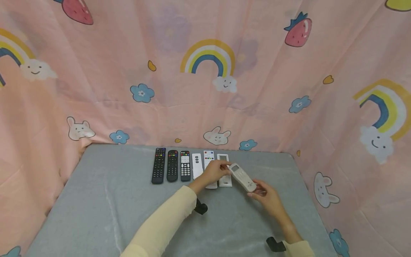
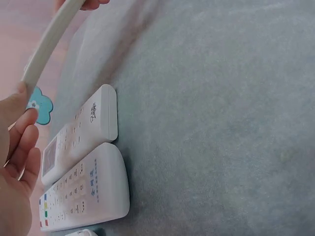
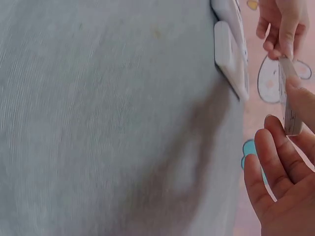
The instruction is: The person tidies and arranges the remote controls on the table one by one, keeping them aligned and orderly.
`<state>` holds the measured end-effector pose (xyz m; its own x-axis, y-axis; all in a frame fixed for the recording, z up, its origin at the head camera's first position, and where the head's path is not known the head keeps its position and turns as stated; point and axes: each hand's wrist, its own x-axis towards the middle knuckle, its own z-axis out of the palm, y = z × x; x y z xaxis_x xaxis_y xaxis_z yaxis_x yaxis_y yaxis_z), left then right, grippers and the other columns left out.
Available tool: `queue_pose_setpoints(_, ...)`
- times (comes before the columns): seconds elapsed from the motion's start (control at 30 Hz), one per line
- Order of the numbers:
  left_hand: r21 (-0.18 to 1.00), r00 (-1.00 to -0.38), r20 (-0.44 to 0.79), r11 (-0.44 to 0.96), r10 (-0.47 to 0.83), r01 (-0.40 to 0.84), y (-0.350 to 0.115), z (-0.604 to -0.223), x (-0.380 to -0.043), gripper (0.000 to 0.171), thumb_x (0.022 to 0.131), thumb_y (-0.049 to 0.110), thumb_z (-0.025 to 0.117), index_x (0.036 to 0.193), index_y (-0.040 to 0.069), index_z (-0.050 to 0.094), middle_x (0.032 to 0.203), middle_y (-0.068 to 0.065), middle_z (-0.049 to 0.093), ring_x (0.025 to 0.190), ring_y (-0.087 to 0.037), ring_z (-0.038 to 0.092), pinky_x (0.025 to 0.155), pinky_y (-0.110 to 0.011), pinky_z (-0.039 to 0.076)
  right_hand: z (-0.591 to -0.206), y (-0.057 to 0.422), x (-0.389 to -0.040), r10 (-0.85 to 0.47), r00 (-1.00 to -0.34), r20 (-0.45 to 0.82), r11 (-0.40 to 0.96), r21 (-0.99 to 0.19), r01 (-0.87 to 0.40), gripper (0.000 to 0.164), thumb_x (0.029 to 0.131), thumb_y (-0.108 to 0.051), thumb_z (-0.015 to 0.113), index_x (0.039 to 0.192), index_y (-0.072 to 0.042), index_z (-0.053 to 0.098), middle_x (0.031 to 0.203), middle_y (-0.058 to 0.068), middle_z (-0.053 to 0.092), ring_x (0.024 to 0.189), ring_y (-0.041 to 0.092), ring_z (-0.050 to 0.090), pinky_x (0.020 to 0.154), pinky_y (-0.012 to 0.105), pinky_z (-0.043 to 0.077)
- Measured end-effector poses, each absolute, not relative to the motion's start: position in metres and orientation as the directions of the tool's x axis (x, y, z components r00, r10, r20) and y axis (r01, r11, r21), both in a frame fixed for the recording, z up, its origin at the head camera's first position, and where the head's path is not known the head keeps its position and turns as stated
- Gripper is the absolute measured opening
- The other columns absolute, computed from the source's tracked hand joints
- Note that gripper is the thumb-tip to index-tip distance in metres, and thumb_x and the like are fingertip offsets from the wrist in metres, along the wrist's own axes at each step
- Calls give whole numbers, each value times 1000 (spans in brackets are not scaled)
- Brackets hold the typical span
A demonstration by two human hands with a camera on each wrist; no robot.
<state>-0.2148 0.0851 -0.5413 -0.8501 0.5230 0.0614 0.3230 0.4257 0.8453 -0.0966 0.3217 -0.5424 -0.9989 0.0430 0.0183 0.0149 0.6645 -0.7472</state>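
Between my two hands a pale air-conditioner remote control (image 1: 242,177), with a small grey screen, is held slanting above the table. My left hand (image 1: 216,171) pinches its upper, screen end; in the left wrist view the thumb presses on the remote's edge (image 2: 49,44). The lower end is gripped by my right hand (image 1: 269,195) between thumb and fingers, with the other fingers spread below, as the right wrist view shows. Under my left hand lie a white remote with a screen (image 1: 226,181) and a white remote with coloured buttons (image 1: 208,156), each partly hidden.
Left of these, a plain white remote (image 1: 197,164), a black remote with white buttons (image 1: 185,167) and two dark remotes (image 1: 158,166) lie side by side. The grey cloth-covered table (image 1: 128,214) meets a pink printed curtain (image 1: 167,117) behind and at both sides.
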Motion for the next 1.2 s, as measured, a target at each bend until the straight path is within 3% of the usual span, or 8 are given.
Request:
queue_pose_setpoints(0.33, 892, -884, 90, 358, 459, 277, 79, -544, -216, 35, 94, 23, 68, 124, 6, 68, 107, -7, 73, 95, -16, 66, 82, -22, 53, -543, 302, -98, 13, -995, 94, 605, -794, -67, 51, 82, -14, 79, 129, -3, 62, 96, 14, 73, 79, -2, 62, 71, 19, 53)
queue_pose_setpoints(0.67, 891, -902, 108, 362, 418, 274, 86, -552, -213, 33, 93, 19, 70, 121, 3, 69, 112, -9, 75, 96, -19, 70, 78, -20, 55, -552, 289, -99, 29, -999, 39, 660, -751, -10, 66, 77, -13, 83, 136, -2, 57, 82, 6, 67, 68, 1, 56, 63, 20, 49)
queue_pose_setpoints(0.87, 894, -908, 117, 356, 402, 272, 92, -552, -211, 32, 94, 16, 67, 123, 2, 68, 113, -11, 74, 99, -22, 71, 83, -26, 56, -555, 286, -100, 45, -998, 32, 660, -751, 5, 68, 77, -13, 83, 138, -2, 55, 82, 7, 67, 68, 4, 56, 63, 19, 49)
queue_pose_setpoints(1.2, 847, -921, 59, 469, 386, 251, 104, -543, -215, 34, 94, 18, 67, 126, 6, 66, 108, -9, 71, 100, -18, 65, 86, -27, 53, -558, 288, -109, 75, -995, 58, 698, -716, 11, 66, 78, -16, 83, 137, -3, 56, 82, 6, 67, 67, 3, 55, 61, 19, 48)
